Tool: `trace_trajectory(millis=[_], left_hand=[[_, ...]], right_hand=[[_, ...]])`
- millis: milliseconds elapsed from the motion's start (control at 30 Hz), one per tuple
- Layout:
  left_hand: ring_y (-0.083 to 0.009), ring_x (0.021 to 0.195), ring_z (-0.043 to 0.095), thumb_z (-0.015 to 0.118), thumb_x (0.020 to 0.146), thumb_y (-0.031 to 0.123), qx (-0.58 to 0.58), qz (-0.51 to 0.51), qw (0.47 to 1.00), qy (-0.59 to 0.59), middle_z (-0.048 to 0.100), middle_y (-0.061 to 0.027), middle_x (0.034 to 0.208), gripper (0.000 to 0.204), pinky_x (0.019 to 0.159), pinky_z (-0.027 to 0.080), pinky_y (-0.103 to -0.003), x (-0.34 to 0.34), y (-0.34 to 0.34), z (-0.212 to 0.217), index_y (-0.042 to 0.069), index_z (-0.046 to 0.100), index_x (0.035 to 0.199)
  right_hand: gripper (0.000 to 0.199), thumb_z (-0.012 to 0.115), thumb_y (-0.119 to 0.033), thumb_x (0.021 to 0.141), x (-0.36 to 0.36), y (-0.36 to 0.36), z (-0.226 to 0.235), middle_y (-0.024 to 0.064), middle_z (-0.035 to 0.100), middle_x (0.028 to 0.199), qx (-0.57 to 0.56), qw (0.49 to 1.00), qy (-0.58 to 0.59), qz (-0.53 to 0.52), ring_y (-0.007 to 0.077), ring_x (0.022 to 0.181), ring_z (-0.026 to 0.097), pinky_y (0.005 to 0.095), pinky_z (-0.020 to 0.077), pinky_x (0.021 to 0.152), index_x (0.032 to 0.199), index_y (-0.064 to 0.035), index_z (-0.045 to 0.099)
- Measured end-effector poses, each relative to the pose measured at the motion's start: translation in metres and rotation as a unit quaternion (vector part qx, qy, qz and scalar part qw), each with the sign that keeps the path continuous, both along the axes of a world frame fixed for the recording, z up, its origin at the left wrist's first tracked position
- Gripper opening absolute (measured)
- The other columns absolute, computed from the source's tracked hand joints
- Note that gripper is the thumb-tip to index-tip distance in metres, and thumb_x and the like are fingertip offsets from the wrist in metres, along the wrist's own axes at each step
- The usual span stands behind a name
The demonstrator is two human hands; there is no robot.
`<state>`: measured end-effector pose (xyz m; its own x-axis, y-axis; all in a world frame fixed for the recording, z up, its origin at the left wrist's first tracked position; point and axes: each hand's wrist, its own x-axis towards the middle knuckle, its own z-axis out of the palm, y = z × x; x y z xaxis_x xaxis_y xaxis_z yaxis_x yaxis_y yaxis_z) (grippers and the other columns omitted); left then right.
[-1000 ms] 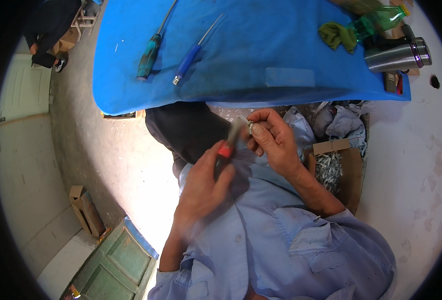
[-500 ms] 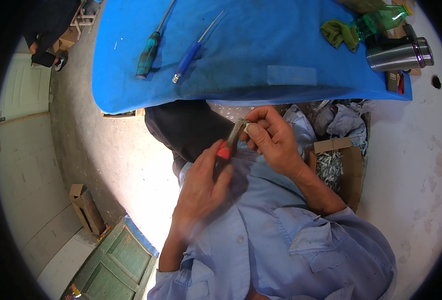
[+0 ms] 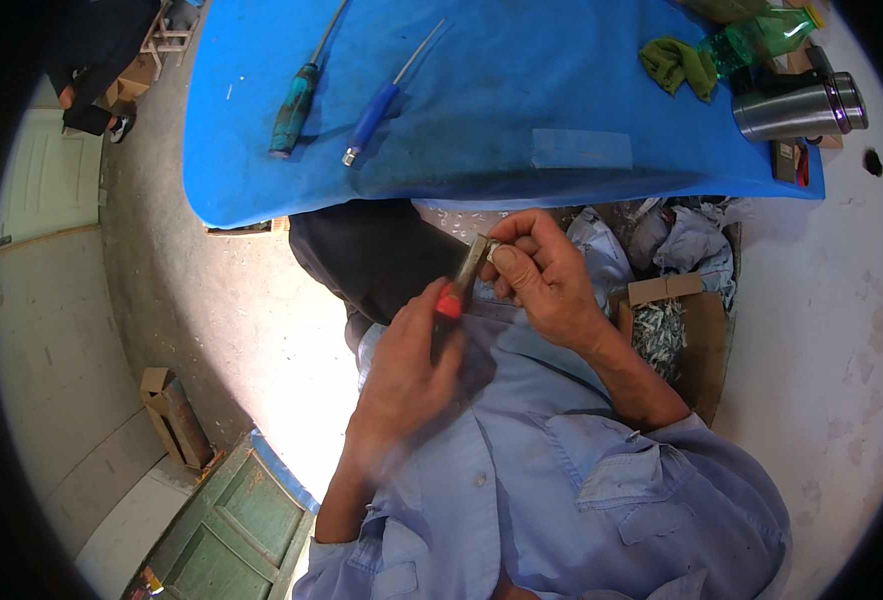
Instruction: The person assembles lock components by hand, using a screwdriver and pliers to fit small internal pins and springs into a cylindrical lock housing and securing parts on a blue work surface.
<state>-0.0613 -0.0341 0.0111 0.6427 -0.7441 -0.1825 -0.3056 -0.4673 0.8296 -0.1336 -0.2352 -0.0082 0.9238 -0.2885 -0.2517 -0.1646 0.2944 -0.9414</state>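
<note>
My left hand (image 3: 408, 370) is wrapped round the red and black handle of a flat-bladed metal tool (image 3: 473, 263); whether it is a file or a chisel I cannot tell. The blade points up and away, toward the fingers of my right hand (image 3: 547, 275). Between thumb and fingertips that hand pinches a small pale metal piece (image 3: 493, 251), right beside the blade's end. Its shape is mostly hidden by the fingers. Both hands are above my lap, just short of the blue-covered table (image 3: 462, 120).
On the table lie a teal-handled screwdriver (image 3: 294, 110), a blue-handled pointed tool (image 3: 372, 124), a green cloth (image 3: 680, 66), a green bottle (image 3: 762, 42) and a steel flask (image 3: 797, 108). A carton of small metal pieces (image 3: 659, 335) stands to my right. Another person (image 3: 92, 70) is at far left.
Both hands keep their holds and have barely moved. The tool's handle has shifted very slightly.
</note>
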Motion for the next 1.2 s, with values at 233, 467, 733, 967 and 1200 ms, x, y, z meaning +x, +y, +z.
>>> trace_trajectory(millis=[233,467,733,967,1200], left_hand=[[-0.0264,0.103,0.070,0.063,0.097,0.008,0.035,0.006,0.997,0.072,0.068,-0.0155,0.114,0.049,0.093,0.053,-0.036,0.002,-0.002,0.010,-0.002,0.050,0.143],[-0.0130,0.093,0.063,0.067,0.095,0.012,-0.039,0.017,0.958,0.285,0.066,-0.0068,0.111,0.045,0.084,0.052,-0.029,0.009,0.010,-0.003,0.000,0.055,0.136],[-0.0102,0.086,0.060,0.066,0.094,0.012,-0.023,0.076,0.939,0.334,0.065,-0.0029,0.097,0.024,0.077,0.049,-0.027,0.004,0.005,-0.002,0.002,0.060,0.115],[-0.0191,0.075,0.062,0.062,0.090,0.004,-0.007,0.083,0.988,0.128,0.064,-0.0113,0.086,0.022,0.071,0.049,-0.031,0.001,0.004,0.000,0.001,0.060,0.112],[-0.0426,0.091,0.068,0.067,0.087,0.003,0.006,0.054,0.997,0.056,0.067,-0.0225,0.101,0.033,0.079,0.053,-0.044,0.007,0.011,0.009,0.000,0.059,0.120]], right_hand=[[0.021,0.061,-0.013,0.105,0.001,-0.004,-0.001,0.0074,0.067,0.095,-0.007,1.000,-0.001,0.012,0.0086,0.079,0.061,0.0240,0.0508,0.069,0.119,-0.0004,0.052],[0.019,0.061,-0.011,0.104,0.002,-0.008,0.000,0.0072,0.067,0.094,0.009,0.999,-0.001,0.037,0.0090,0.080,0.062,0.0238,0.0502,0.068,0.118,-0.0007,0.053],[0.021,0.061,-0.011,0.104,0.004,-0.005,0.001,0.0083,0.068,0.096,-0.006,0.998,0.013,0.058,0.0100,0.082,0.062,0.0255,0.0520,0.071,0.121,-0.0003,0.053],[0.029,0.055,-0.014,0.105,0.005,-0.006,0.014,0.0108,0.068,0.107,0.030,0.994,0.038,0.096,0.0119,0.081,0.064,0.0259,0.0531,0.070,0.129,0.0014,0.052],[0.021,0.057,-0.020,0.104,0.010,-0.029,0.012,0.0055,0.070,0.090,0.009,0.961,0.071,0.266,0.0114,0.076,0.065,0.0289,0.0532,0.068,0.112,-0.0018,0.065]])
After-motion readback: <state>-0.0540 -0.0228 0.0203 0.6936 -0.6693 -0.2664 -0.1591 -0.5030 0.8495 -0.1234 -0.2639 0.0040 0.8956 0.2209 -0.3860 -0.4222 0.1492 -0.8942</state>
